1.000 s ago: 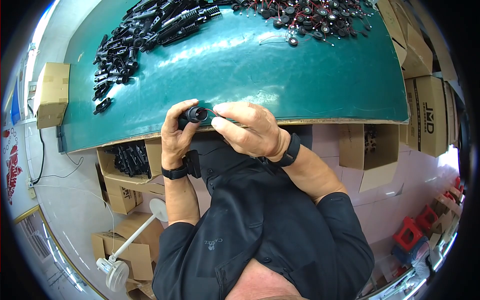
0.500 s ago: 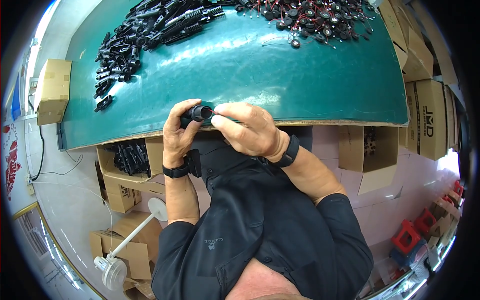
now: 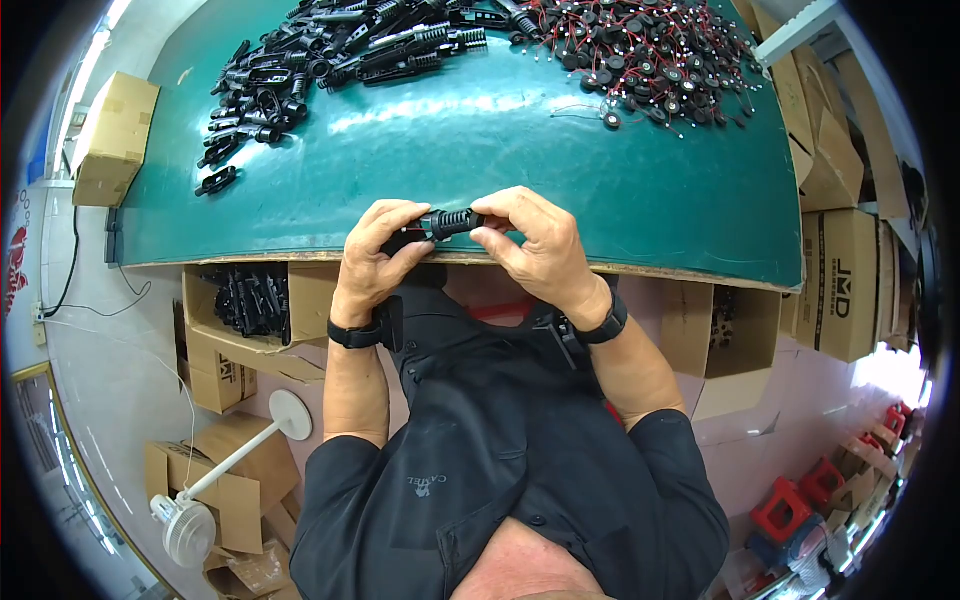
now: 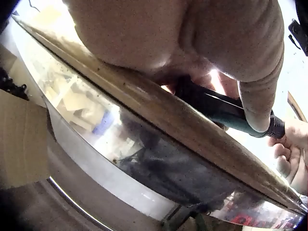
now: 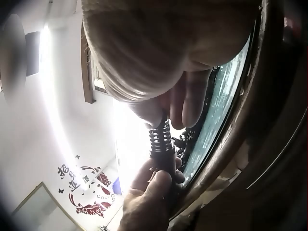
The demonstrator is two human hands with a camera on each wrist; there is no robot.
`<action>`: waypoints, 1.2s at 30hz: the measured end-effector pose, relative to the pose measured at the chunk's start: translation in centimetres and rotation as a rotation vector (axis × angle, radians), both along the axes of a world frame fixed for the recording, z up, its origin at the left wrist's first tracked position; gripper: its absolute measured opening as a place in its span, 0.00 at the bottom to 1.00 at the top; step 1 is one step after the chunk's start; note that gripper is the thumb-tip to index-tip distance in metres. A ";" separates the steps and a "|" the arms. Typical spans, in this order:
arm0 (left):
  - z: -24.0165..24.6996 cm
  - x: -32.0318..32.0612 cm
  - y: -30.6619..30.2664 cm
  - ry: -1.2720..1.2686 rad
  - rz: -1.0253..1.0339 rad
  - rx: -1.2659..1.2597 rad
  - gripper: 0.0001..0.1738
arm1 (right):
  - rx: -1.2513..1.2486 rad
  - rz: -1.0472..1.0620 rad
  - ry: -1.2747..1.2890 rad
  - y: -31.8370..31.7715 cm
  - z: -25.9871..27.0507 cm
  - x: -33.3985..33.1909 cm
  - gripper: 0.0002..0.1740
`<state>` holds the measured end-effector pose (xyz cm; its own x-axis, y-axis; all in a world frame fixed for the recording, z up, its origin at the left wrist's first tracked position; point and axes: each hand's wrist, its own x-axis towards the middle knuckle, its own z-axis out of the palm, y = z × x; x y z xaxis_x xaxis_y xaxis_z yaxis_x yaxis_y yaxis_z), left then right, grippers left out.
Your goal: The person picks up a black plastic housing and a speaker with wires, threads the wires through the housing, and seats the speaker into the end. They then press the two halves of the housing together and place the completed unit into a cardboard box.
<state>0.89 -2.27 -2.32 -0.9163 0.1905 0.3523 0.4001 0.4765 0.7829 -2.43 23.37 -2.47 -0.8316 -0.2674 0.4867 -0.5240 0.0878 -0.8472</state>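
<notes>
In the head view a black ribbed tube-like part (image 3: 452,223) lies level between the two hands, over the table's front edge. The left hand (image 3: 374,256) grips its smooth body, thumb below and fingers above. Fingers and thumb of the right hand (image 3: 545,248) pinch the part's other end. Seen from the left wrist, the dark body (image 4: 216,103) runs out from under the left hand (image 4: 192,38). From the right wrist, the slotted, ribbed section (image 5: 161,139) shows between the right hand (image 5: 168,53) above and the left hand (image 5: 147,199) below. No red wire is visible at the held part.
Similar black parts (image 3: 350,50) are heaped at the back left of the green table (image 3: 430,150), with a lone one (image 3: 216,181) nearer. Black discs with red wires (image 3: 650,60) are piled at the back right. Open cartons (image 3: 310,300) stand below the front edge.
The red wire seen between the hands is out of sight. The right hand has moved onto the part's end, and the ribbed section now shows between the hands. The head view has shifted.
</notes>
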 end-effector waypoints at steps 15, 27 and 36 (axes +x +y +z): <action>0.9 0.0 -0.6 -0.129 -0.076 -0.033 0.28 | 0.011 0.124 0.005 0.5 -0.8 -1.0 0.15; 7.6 -2.2 -4.0 -0.111 -0.071 -0.362 0.21 | 0.065 0.070 -0.025 0.4 -1.2 -0.8 0.19; 11.8 -8.6 -2.7 -0.126 -0.243 -0.951 0.17 | 0.153 0.002 0.044 0.8 -1.2 -0.8 0.18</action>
<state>-7.70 -4.96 9.44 -0.8350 0.5315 -0.1424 0.5103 0.8448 0.1608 -3.21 24.22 -3.66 -0.8099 -0.3423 0.4763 -0.5606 0.2128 -0.8003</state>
